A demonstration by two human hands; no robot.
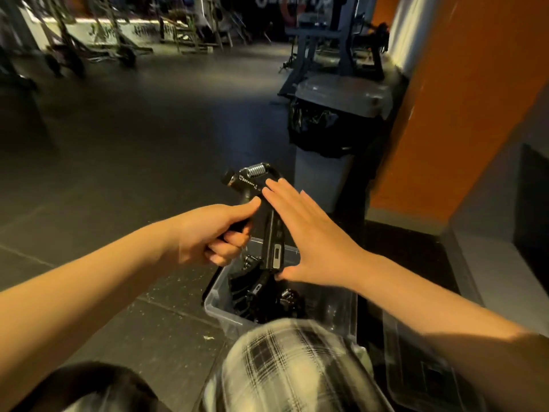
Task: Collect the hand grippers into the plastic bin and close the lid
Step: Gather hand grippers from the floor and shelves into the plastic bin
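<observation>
The left hand (pixel 219 233), in the middle of the frame, was curled tight around one handle of a black hand gripper (pixel 272 233). The right hand (pixel 309 242) was spread wide with straight fingers lying flat against the other handle. Its thumb reached under the bottom end of that handle, so it touched the gripper but did not grab it. The gripper stood up in the air with its shiny spring on top, right above the plastic bin (pixel 219 304).

The bin sat on the floor (pixel 118 144) just below the hands, in the lower middle of the frame, and it was open. Some other grippers (pixel 255 289) lay dark and piled up inside it already. How many were in there was hard to tell. A knee (pixel 291 361) in checked cloth hid the near side of the bin.

A clear lid (pixel 416 367) seemed to lie beside the bin at the lower right, not on it. A grey trash can (pixel 335 114) stood behind, at the upper right.

So part of the job looked done. The held gripper still had to go in, and the lid still had to be put on and shut. No more loose grippers showed on the floor
</observation>
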